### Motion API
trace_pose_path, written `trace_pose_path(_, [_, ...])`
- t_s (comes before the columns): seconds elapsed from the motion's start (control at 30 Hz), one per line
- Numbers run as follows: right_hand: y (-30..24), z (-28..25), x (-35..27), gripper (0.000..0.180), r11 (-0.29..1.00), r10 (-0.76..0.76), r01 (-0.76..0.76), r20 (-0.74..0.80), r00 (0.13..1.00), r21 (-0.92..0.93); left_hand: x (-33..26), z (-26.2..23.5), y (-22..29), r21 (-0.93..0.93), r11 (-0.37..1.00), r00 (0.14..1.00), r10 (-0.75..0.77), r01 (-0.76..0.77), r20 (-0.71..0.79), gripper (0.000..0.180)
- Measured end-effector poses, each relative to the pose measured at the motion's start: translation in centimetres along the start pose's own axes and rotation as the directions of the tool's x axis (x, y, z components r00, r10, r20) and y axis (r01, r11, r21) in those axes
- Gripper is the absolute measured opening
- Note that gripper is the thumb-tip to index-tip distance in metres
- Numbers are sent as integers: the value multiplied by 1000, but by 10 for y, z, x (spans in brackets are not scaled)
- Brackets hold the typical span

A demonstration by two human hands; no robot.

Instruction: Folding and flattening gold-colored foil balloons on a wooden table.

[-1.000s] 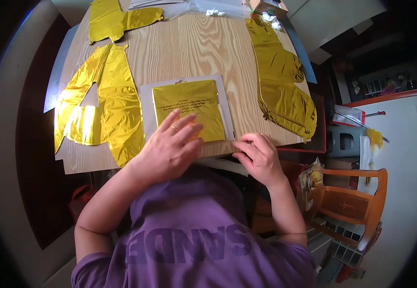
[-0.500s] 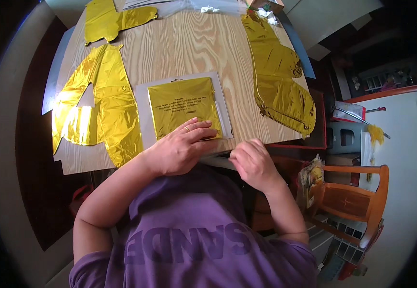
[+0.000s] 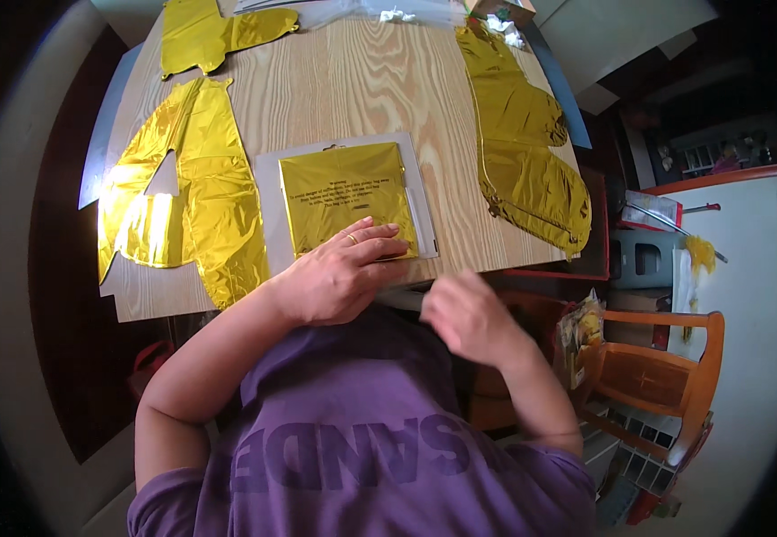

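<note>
A clear packet with a folded gold foil sheet (image 3: 339,192) inside lies near the front edge of a light wooden table (image 3: 362,89). My left hand (image 3: 335,277), a ring on one finger, lies flat with its fingertips pressing the packet's near edge. My right hand (image 3: 469,318) is off the table, below its front edge, fingers loosely curled and blurred, holding nothing that I can see.
Flat gold foil balloons lie around the packet: a letter shape (image 3: 183,206) at left, another (image 3: 214,31) at the far left, a long one (image 3: 527,152) at right. A wooden chair (image 3: 666,376) stands at the right. Clear wrapping (image 3: 388,11) lies at the far edge.
My left hand slid right along the packet's near edge. My right hand left the table's edge and dropped lower toward my body.
</note>
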State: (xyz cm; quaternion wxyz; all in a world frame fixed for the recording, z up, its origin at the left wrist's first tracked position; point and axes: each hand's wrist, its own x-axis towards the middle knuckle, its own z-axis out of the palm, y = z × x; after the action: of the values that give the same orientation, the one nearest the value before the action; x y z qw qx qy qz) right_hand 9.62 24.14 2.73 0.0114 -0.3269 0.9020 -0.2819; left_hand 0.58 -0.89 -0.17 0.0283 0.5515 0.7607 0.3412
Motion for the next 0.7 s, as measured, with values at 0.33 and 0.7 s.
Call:
trace_pose_path(0.33, [10, -7, 10, 17, 975, 67, -103, -182, 981, -195, 0, -2, 4, -24, 1000, 1000, 0, 0, 3, 38])
trace_pose_path(0.7, [-16, 4, -1, 16, 996, -34, 42, -101, 994, 77, -1, -2, 0, -44, 999, 1000, 9, -8, 19, 39])
